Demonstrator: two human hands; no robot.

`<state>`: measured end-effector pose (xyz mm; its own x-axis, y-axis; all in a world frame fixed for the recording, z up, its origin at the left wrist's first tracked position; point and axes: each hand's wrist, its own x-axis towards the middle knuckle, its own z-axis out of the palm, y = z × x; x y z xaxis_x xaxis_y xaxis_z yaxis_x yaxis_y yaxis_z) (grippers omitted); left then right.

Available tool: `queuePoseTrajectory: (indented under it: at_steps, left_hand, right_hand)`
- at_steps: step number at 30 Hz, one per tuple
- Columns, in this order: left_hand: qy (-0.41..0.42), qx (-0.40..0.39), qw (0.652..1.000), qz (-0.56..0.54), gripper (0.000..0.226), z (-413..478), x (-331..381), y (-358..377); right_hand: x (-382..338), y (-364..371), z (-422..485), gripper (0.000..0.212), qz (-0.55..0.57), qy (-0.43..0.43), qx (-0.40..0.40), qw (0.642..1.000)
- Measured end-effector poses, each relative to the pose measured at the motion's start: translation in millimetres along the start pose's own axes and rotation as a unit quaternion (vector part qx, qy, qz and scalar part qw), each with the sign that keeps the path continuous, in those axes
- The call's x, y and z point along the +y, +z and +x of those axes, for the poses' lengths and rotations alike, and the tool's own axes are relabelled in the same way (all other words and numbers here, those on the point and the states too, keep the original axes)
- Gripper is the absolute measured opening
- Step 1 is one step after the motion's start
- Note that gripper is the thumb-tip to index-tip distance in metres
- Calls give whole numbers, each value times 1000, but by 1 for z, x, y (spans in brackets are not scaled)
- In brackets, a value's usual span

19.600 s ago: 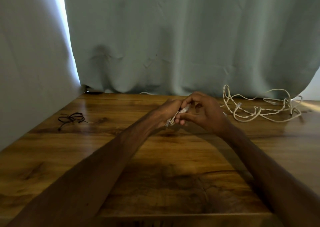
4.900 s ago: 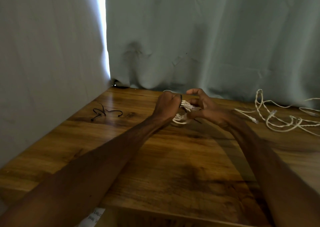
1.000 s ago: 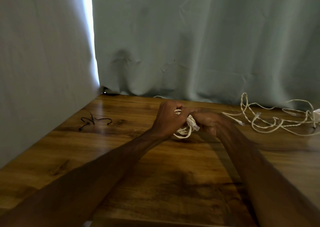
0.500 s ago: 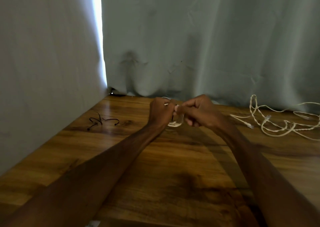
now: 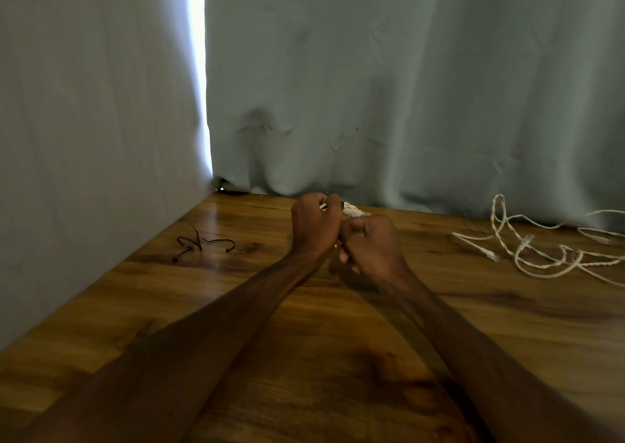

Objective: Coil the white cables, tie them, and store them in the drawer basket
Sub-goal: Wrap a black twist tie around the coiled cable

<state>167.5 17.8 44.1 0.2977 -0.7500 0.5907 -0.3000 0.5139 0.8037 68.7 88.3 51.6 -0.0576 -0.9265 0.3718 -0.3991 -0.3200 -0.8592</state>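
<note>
Both hands meet above the middle of the wooden table, close to the curtain. My left hand grips a small coiled white cable; only its top end pokes out above the knuckles. My right hand is curled just below and right of it, fingers closed at the bundle's lower part, most of which is hidden. A second white cable lies loose and tangled on the table at the far right. The drawer basket is not in view.
Thin black ties lie on the table at the left near the curtain. Grey-green curtains close off the back and left sides of the table. A bright gap shows between them.
The hands have drawn closer to the curtain. My right hand dropped from beside the left to below it, and the coil's end now shows above the left knuckles.
</note>
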Motion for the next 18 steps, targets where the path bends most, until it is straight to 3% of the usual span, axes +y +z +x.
queuePoseTrajectory:
  at_steps: [7, 9, 10, 13, 18]
  left_hand:
    - [15, -21, 999, -31, 32, 2, 0, -7]
    - [7, -24, 999, -43, 28, 3, -2, -10]
    - [7, -23, 999, -48, 26, 4, -4, -10]
    - [12, -31, 998, -53, 22, 5, -7, -8]
    - [10, -46, 997, -64, 18, 3, -7, -4]
  right_hand:
    - [-9, -11, 8, 24, 55, 51, 14, 997]
    - [-10, -17, 11, 19, 12, 1, 19, 1000]
    - [-9, -18, 13, 18, -62, -49, 38, 996]
    - [-9, -21, 15, 19, -231, -155, 109, 954]
    - [-8, -35, 19, 17, -192, -162, 151, 956]
